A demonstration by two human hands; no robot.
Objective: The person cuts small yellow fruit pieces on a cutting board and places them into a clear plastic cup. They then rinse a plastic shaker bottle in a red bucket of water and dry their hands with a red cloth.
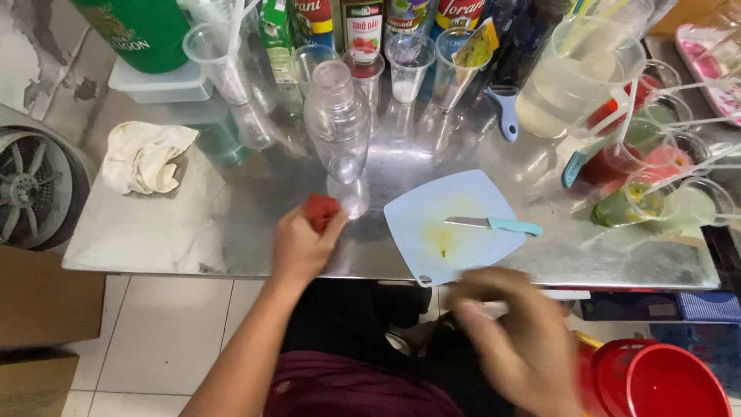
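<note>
L hand (301, 245) fingers pinching a red cloth (320, 210) on the table (154, 232), shaker (337, 123) just beyond. R hand (513, 340) blurred, fingers loosely spread, w/ board (432, 232) & knife (494, 225) ahead.

Head view, steeply downward, close over counter (154, 232)

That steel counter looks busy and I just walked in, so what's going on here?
A person stands at the steel counter. Their left hand grips a red cloth pressed on the counter beside a clear plastic shaker. Their right hand is blurred and empty-looking, below the counter edge above a red bucket. A light blue cutting board, smeared yellow, carries a knife.
</note>
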